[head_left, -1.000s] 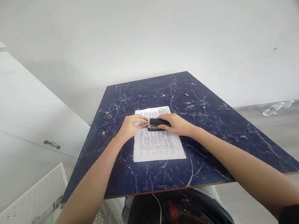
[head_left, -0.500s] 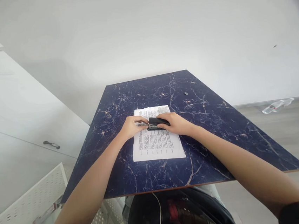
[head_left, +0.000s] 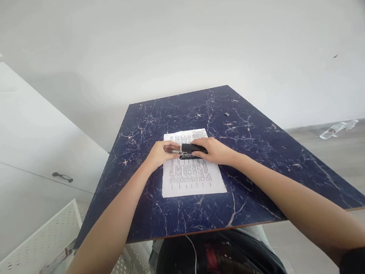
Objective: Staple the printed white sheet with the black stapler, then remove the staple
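Observation:
A printed sheet of paper lies on the dark blue marbled tabletop. Over its upper half sits a black stapler. My right hand is wrapped round the stapler's right end. My left hand has its fingers pinched at the stapler's metal front end on the left. What the left fingertips pinch is too small to make out.
A small dark object lies on the far right of the tabletop. A white cabinet with a dark handle stands to the left, a white perforated panel below it. A plastic bottle lies on the floor at right.
Both hands and the stapler stay almost in place over the paper; the view has shifted very slightly.

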Demonstrator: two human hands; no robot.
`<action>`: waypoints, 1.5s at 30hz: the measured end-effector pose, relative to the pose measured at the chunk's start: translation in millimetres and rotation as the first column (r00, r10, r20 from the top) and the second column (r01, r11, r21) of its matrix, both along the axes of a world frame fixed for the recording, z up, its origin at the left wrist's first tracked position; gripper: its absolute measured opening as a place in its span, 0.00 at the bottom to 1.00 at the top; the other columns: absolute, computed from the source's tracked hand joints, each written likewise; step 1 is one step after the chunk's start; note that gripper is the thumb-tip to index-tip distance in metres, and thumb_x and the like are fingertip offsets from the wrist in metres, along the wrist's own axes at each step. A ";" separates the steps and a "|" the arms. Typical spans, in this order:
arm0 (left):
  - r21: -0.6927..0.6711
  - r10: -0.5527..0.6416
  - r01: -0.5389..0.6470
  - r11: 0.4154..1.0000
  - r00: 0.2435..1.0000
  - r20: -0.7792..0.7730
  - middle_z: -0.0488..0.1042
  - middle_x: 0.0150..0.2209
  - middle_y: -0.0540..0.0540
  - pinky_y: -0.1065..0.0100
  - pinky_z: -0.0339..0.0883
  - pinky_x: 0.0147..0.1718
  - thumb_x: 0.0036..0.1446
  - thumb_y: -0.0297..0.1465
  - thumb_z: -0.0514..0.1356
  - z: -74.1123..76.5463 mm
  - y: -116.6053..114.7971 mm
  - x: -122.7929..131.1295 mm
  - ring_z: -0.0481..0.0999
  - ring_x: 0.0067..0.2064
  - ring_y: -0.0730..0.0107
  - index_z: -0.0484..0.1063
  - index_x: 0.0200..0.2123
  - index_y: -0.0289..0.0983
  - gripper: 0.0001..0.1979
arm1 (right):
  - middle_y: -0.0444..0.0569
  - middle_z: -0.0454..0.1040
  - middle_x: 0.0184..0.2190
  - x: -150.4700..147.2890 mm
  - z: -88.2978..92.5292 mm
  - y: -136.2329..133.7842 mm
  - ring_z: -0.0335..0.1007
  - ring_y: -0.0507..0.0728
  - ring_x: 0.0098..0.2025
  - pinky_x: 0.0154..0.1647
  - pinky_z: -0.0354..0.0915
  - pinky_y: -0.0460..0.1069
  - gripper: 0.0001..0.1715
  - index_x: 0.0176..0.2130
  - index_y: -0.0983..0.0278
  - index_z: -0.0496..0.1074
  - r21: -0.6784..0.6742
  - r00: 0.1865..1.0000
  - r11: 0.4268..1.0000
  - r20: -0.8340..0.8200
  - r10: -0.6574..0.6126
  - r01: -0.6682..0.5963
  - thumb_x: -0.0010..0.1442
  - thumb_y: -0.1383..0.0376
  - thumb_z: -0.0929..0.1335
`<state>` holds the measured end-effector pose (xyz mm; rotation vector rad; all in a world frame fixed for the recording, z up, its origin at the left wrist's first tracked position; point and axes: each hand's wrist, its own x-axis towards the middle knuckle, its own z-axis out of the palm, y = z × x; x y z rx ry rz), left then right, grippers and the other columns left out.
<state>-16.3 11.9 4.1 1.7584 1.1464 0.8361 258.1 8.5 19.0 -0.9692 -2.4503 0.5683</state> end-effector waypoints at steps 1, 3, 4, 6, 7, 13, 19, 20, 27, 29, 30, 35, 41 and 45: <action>-0.003 0.001 -0.001 1.000 1.000 0.000 0.84 0.43 0.40 0.53 0.77 0.51 0.48 0.31 0.75 -0.2 0.4 -0.2 0.84 0.44 0.60 0.82 0.44 0.38 0.18 | 0.51 0.79 0.41 -0.1 0.2 0.0 0.73 0.59 0.40 0.40 0.65 0.53 0.13 0.49 0.61 0.74 0.000 1.000 1.000 -0.001 -0.001 0.001 0.70 0.58 0.67; -0.010 -0.002 0.001 1.000 1.000 -0.006 0.84 0.43 0.41 0.53 0.77 0.51 0.48 0.30 0.75 -0.9 1.1 -0.6 0.84 0.44 0.60 0.82 0.44 0.38 0.17 | 0.51 0.79 0.42 -0.1 0.6 0.0 0.73 0.59 0.40 0.41 0.65 0.53 0.13 0.49 0.61 0.74 0.001 1.000 1.000 -0.002 -0.001 0.001 0.70 0.58 0.67; -0.014 -0.003 0.003 1.000 1.000 -0.009 0.84 0.43 0.41 0.53 0.77 0.51 0.48 0.30 0.75 -1.2 1.3 -0.8 0.84 0.44 0.60 0.82 0.43 0.38 0.17 | 0.51 0.80 0.42 0.0 0.7 0.0 0.73 0.59 0.40 0.41 0.65 0.53 0.12 0.49 0.60 0.75 0.002 1.000 1.000 -0.002 -0.002 0.002 0.69 0.58 0.67; -0.023 -0.007 0.006 1.000 1.000 -0.013 0.84 0.43 0.41 0.53 0.77 0.51 0.48 0.31 0.75 -1.5 1.5 -1.2 0.84 0.44 0.60 0.82 0.43 0.39 0.17 | 0.51 0.79 0.42 0.4 0.6 0.2 0.73 0.59 0.41 0.41 0.65 0.53 0.12 0.49 0.60 0.75 0.001 1.000 1.000 -0.002 -0.002 0.002 0.69 0.58 0.67; -0.024 -0.008 0.008 1.000 1.000 -0.015 0.84 0.43 0.41 0.53 0.77 0.51 0.48 0.31 0.75 -1.6 1.5 -1.4 0.84 0.44 0.60 0.82 0.43 0.39 0.17 | 0.51 0.79 0.42 0.6 0.4 0.4 0.73 0.59 0.41 0.41 0.65 0.53 0.13 0.49 0.60 0.75 0.000 1.000 1.000 -0.002 -0.001 0.001 0.69 0.58 0.67; -0.024 -0.018 0.017 1.000 0.999 -0.027 0.84 0.43 0.41 0.51 0.76 0.53 0.48 0.31 0.76 -1.0 1.8 -2.3 0.84 0.45 0.60 0.82 0.44 0.39 0.18 | 0.51 0.79 0.42 1.2 -0.9 0.7 0.73 0.59 0.41 0.42 0.65 0.53 0.13 0.50 0.61 0.75 0.012 1.000 1.000 -0.006 0.003 -0.003 0.69 0.58 0.67; -0.024 -0.017 0.016 1.000 1.000 -0.011 0.84 0.43 0.41 0.51 0.76 0.53 0.47 0.31 0.76 -2.3 1.7 -2.5 0.84 0.45 0.59 0.83 0.44 0.39 0.18 | 0.51 0.79 0.42 0.7 0.4 -0.4 0.73 0.59 0.41 0.42 0.65 0.53 0.14 0.50 0.61 0.75 0.009 1.000 1.000 -0.002 0.001 -0.001 0.69 0.58 0.67; -0.019 -0.001 0.001 1.000 1.000 0.002 0.84 0.43 0.41 0.51 0.77 0.53 0.46 0.32 0.77 -2.2 1.1 -2.2 0.84 0.45 0.59 0.83 0.43 0.39 0.18 | 0.51 0.79 0.42 0.9 0.2 -0.2 0.73 0.59 0.41 0.42 0.65 0.54 0.14 0.50 0.61 0.75 0.009 1.000 1.000 -0.003 0.000 0.000 0.69 0.58 0.67; 0.089 0.065 -0.064 0.994 0.998 -0.010 0.84 0.40 0.42 0.54 0.78 0.48 0.50 0.34 0.74 9.4 -4.2 0.0 0.84 0.42 0.59 0.84 0.34 0.39 0.08 | 0.52 0.80 0.44 2.4 -2.5 1.6 0.74 0.60 0.42 0.42 0.66 0.54 0.16 0.52 0.60 0.74 0.009 1.000 1.000 0.014 -0.002 0.002 0.70 0.56 0.66; 0.172 0.052 -0.039 0.984 0.996 -0.071 0.85 0.42 0.44 0.54 0.77 0.50 0.52 0.33 0.73 13.0 -4.7 0.3 0.83 0.43 0.60 0.85 0.33 0.41 0.04 | 0.52 0.80 0.44 2.2 -2.1 1.4 0.74 0.60 0.42 0.43 0.66 0.54 0.16 0.52 0.60 0.74 0.012 1.000 1.000 0.009 0.006 -0.006 0.70 0.56 0.66; 0.198 0.048 -0.028 0.980 0.994 -0.096 0.85 0.42 0.44 0.54 0.76 0.51 0.53 0.32 0.72 14.2 -4.9 0.5 0.83 0.44 0.60 0.85 0.34 0.42 0.04 | 0.52 0.79 0.44 2.0 -1.7 1.2 0.74 0.60 0.42 0.43 0.66 0.54 0.15 0.52 0.61 0.74 0.014 1.000 1.000 0.007 0.009 -0.009 0.70 0.56 0.66; 0.206 0.090 -0.058 0.977 0.984 -0.153 0.85 0.40 0.45 0.53 0.76 0.51 0.53 0.30 0.72 14.8 -6.5 2.6 0.83 0.43 0.60 0.85 0.38 0.43 0.08 | 0.52 0.79 0.44 1.5 -0.9 1.0 0.73 0.60 0.42 0.43 0.66 0.54 0.15 0.52 0.61 0.74 0.019 1.000 1.000 0.011 0.010 -0.010 0.70 0.57 0.66; 0.134 0.041 -0.026 0.991 0.993 -0.108 0.85 0.40 0.43 0.56 0.78 0.47 0.51 0.32 0.73 9.1 -6.7 5.1 0.84 0.41 0.60 0.84 0.39 0.40 0.10 | 0.52 0.79 0.43 1.8 -2.0 2.0 0.73 0.59 0.41 0.42 0.65 0.54 0.14 0.51 0.61 0.74 0.017 1.000 1.000 -0.003 0.009 -0.009 0.69 0.58 0.67; 0.103 0.023 -0.014 0.995 0.995 -0.093 0.85 0.41 0.42 0.55 0.78 0.48 0.51 0.32 0.73 6.8 -6.1 5.5 0.84 0.42 0.60 0.84 0.40 0.39 0.12 | 0.52 0.79 0.42 1.3 0.6 0.2 0.73 0.59 0.41 0.42 0.65 0.54 0.14 0.50 0.61 0.74 0.007 1.000 1.000 0.001 0.008 -0.008 0.70 0.58 0.66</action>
